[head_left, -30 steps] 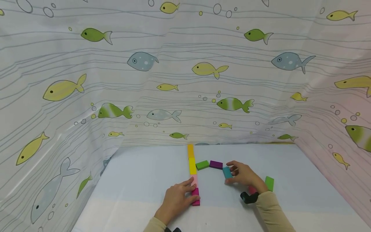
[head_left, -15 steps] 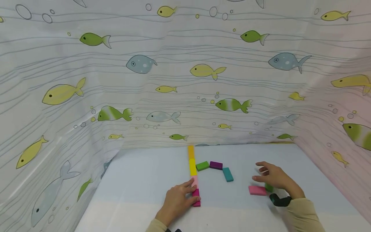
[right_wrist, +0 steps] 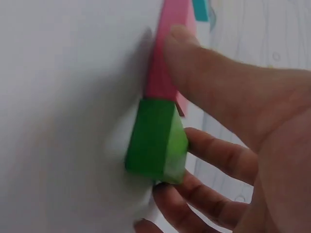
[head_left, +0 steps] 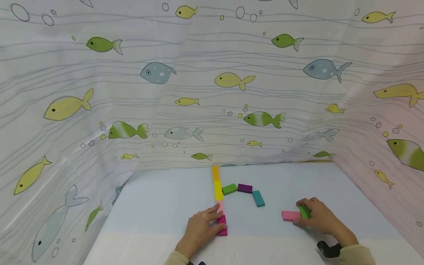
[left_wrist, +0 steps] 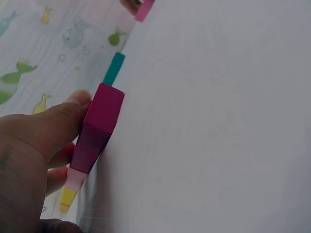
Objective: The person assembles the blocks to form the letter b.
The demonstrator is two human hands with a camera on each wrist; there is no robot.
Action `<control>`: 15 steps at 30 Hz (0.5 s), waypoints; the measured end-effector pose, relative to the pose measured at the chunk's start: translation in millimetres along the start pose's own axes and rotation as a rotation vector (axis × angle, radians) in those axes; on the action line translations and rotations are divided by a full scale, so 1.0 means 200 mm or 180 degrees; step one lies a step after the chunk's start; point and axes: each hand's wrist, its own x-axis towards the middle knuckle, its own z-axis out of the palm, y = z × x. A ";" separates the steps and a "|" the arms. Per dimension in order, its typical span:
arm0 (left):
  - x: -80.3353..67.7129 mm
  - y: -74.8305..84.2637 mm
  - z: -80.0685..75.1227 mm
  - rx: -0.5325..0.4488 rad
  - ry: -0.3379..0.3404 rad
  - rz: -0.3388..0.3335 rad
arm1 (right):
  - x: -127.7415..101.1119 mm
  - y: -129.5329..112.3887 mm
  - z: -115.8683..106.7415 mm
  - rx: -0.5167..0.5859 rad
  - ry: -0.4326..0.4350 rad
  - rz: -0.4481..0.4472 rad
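Note:
In the head view, my left hand (head_left: 200, 229) rests on the near end of a straight row of blocks. Its thumb touches the magenta block (left_wrist: 104, 108) and its fingers lie over the light pink block (head_left: 219, 207). My right hand (head_left: 319, 219) is around a green block (right_wrist: 154, 141), fingers on its far side. The thumb overlaps the pink block (head_left: 287, 216) in the right wrist view, apart from the green one. The pink and green blocks lie end to end at an angle.
The row continues back through a yellow block (head_left: 218, 190) and an orange block (head_left: 215, 173). A second green block (head_left: 229, 189), a purple block (head_left: 245, 188) and a teal block (head_left: 258, 198) curve off rightward. A fish-print curtain (head_left: 212, 121) encloses the white table (head_left: 159, 198).
My right hand has left the teal block, moved right and come down around the green block. My left hand stays on the row. The head view has shifted slightly.

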 end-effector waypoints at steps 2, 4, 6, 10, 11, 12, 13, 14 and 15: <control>0.00 0.00 0.00 -0.0004 -0.0039 -0.0039 | 0.00 -0.02 0.03 -0.0105 0.0059 -0.0042; 0.00 0.00 0.00 0.0001 -0.0056 -0.0058 | 0.00 -0.04 0.05 -0.0144 0.0099 -0.0127; -0.01 0.00 0.00 -0.0008 -0.0051 -0.0043 | 0.00 -0.07 0.07 -0.0138 0.0101 -0.0147; -0.01 0.00 -0.01 -0.0018 -0.0058 -0.0004 | 0.00 -0.10 0.08 -0.0078 0.0039 -0.0070; 0.00 0.00 -0.01 -0.0013 -0.0061 0.0002 | 0.00 -0.11 0.09 -0.0055 0.0024 -0.0044; -0.01 0.00 -0.01 -0.0002 -0.0066 0.0001 | 0.00 -0.12 0.10 -0.0043 0.0007 -0.0055; -0.01 0.00 0.00 0.0003 -0.0067 0.0001 | 0.00 -0.13 0.10 -0.0023 0.0005 -0.0088; -0.01 0.00 0.00 0.0010 -0.0065 0.0003 | 0.00 -0.14 0.11 0.0005 -0.0001 -0.0107; -0.01 0.01 0.00 0.0010 -0.0065 0.0000 | 0.00 -0.15 0.12 0.0039 -0.0016 -0.0123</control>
